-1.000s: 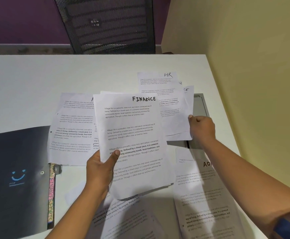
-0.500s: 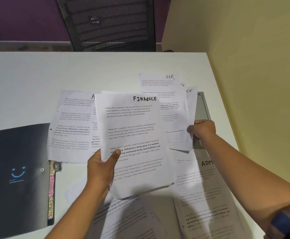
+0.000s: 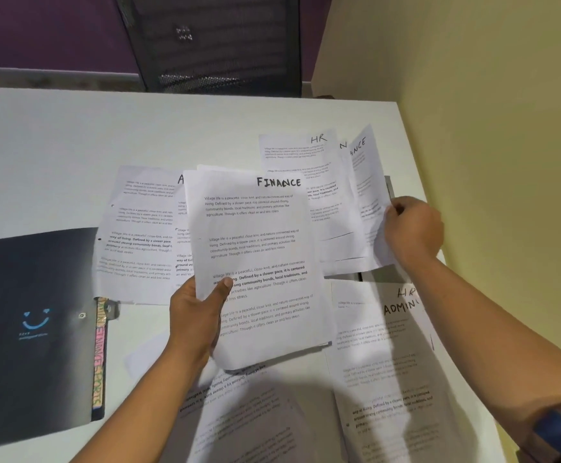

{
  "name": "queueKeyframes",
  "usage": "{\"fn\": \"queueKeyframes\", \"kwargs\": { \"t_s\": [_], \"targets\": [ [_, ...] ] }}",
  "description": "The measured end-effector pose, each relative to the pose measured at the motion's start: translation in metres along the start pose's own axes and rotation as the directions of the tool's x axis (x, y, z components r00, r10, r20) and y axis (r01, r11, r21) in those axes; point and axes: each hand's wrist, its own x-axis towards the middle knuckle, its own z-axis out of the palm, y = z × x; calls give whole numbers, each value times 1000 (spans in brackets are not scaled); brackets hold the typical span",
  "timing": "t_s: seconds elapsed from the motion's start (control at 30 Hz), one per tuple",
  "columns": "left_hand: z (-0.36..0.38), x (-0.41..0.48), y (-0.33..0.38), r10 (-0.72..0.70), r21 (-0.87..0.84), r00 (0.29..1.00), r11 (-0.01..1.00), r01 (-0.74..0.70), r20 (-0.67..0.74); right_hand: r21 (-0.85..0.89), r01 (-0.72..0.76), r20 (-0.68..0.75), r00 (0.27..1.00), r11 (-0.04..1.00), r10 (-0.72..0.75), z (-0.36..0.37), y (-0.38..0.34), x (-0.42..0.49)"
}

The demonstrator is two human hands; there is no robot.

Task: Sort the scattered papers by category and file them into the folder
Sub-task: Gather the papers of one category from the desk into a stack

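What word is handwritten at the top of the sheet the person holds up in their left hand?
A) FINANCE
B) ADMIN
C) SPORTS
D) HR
A: the front sheet gripped by the left hand has FINANCE written in black marker across its top, while the HR page lies flat on the table behind it.

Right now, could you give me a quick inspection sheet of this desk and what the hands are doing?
Surface: white desk, mostly covered with sheets.
Job's things: white FINANCE-headed sheets; HR sheet; ADMIN sheet; closed dark folder with smiley print.
Clutter: nothing seen.
Hands: left hand holds the FINANCE sheets; right hand lifts a curled sheet ending "NCE".
Cables: nothing seen.
Surroundings: black mesh chair, yellow wall.
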Motion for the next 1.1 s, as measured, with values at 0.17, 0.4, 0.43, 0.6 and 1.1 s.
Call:
{"fn": "queueKeyframes", "kwargs": {
  "t_s": [0.17, 0.4, 0.43, 0.6, 1.1],
  "targets": [
    [-1, -17, 11, 60, 15, 998, 998, -59, -7, 164, 56, -217, 976, 985, -20, -55, 4, 2],
    [-10, -40, 15, 80, 56, 996, 995, -79, -28, 731, -80, -158, 946, 678, 282, -142, 38, -45],
    [-10, -44, 14, 82, 63, 996, 995, -81, -22, 784, -141, -49, 957, 604, 287, -147, 41, -61],
    [-6, -71, 16, 71, 41, 996, 997, -73, 46, 779, -388, 358, 920, 493, 158, -146, 47, -152],
    [-2, -132, 17, 12, -15, 997, 1000, -11, 76, 700, -512, 635, 766, 497, -105, -107, 41, -225]
  ]
}}
